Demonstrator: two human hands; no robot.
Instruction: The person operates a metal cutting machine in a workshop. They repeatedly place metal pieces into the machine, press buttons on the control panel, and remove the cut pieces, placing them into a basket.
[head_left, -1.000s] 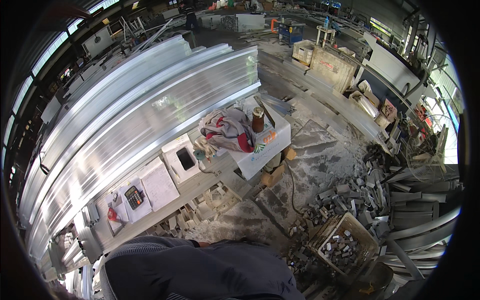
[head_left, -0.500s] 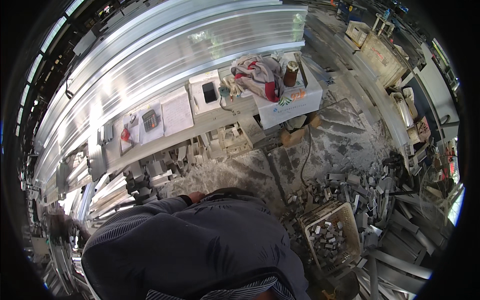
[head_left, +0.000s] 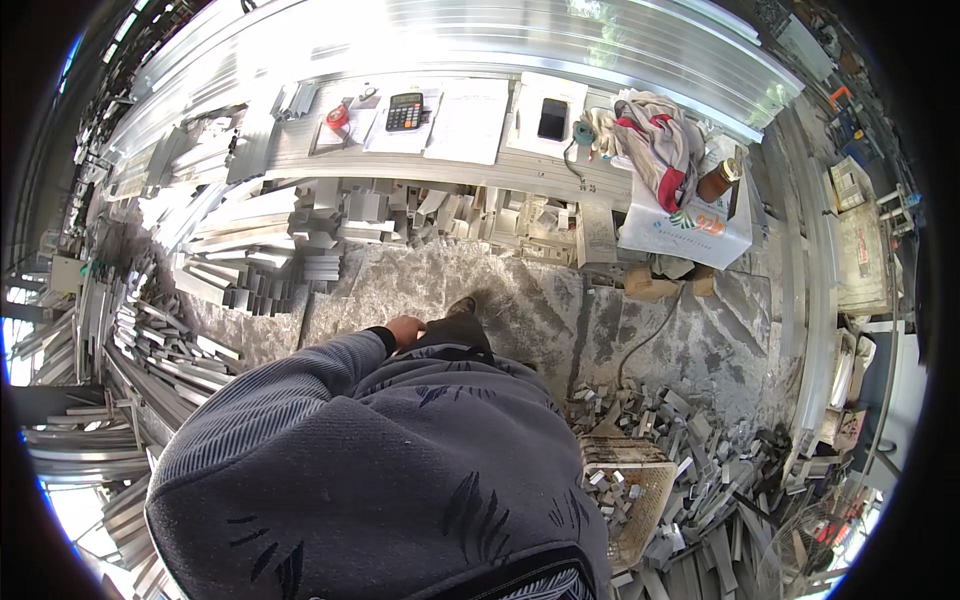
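Note:
My left hand (head_left: 405, 331) hangs beside my dark trouser leg, below a grey sleeve with a black cuff. Its fingers are too small and partly hidden, so I cannot make out how they lie or whether anything is in them. My right hand is out of view. Ahead of me stands a bench of aluminium profiles (head_left: 400, 170). On it lie a calculator (head_left: 404, 111) on papers, a red tape roll (head_left: 337, 117), a written sheet (head_left: 468, 122) and a black phone (head_left: 552, 119). Farther right are a grey and red garment (head_left: 660, 150) and a brown jar (head_left: 718, 180).
Stacked long aluminium profiles (head_left: 450, 45) lie behind the bench, with offcuts (head_left: 430, 212) heaped beneath it. A cream plastic basket (head_left: 640, 500) of small metal pieces stands at lower right among scrap. More profiles (head_left: 150, 400) lie at left. A dark cable (head_left: 648, 345) crosses the concrete floor.
My view has turned left, so the bench and its things sit farther right and higher. My left hand shows more fully, and a shoe has come into view.

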